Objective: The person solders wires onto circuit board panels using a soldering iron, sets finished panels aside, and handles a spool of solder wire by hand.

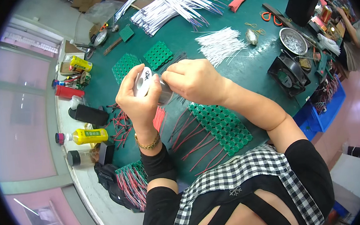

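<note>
My left hand (pixel 134 100) grips a spool (pixel 142 85) with a white end disc and a grey, shiny body, held up above the workbench. My right hand (pixel 196 80) is closed, its fingers curled and pinched together right beside the spool's far side; whatever lies between them is hidden. Below my hands, a panel of round green circuit boards (pixel 225 128) lies near my apron, with red and black wires (pixel 195 143) spread along its left side. Two more green board panels, a left one (pixel 126 66) and a right one (pixel 158 55), lie beyond the spool.
White wires lie in a pile (pixel 221 45) and a long bundle (pixel 167 7) farther back. A black fan (pixel 288 74), a metal bowl (pixel 293 41) and orange-handled scissors (pixel 270 17) are at right. Yellow bottles, one nearer (pixel 89 135), line the left ledge. Another person's arm (pixel 349 27) shows far right.
</note>
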Demonstrator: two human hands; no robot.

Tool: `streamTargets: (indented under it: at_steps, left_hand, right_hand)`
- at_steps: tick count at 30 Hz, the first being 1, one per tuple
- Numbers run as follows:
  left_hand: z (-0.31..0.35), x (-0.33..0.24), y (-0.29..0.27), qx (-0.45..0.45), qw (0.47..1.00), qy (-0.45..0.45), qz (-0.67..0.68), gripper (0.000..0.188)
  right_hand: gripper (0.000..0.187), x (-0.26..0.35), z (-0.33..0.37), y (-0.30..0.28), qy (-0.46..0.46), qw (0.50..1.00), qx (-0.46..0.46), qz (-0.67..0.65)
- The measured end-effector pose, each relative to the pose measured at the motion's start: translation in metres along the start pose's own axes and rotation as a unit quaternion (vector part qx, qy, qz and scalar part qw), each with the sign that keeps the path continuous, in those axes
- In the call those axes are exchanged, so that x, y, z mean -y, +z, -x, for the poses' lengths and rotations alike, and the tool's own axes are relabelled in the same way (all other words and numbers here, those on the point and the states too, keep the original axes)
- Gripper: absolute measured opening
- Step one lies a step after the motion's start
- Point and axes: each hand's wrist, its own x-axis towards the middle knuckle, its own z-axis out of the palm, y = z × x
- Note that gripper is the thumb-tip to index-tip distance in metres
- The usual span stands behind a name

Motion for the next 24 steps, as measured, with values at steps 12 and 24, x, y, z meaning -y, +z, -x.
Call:
streamTargets:
  at_steps: [12, 24]
  left_hand:
    - [0.007, 0.008, -0.014, 0.013, 0.931, -0.058, 0.36, 0.045]
    - [0.007, 0.005, 0.006, -0.066, 0.991, -0.011, 0.117, 0.036]
  right_hand:
    - [0.014, -0.017, -0.011, -0.02, 0.282, 0.869, -0.002, -0.407]
    - [0.019, 0.016, -0.009, -0.007, 0.009, 0.999, -0.037, 0.017]
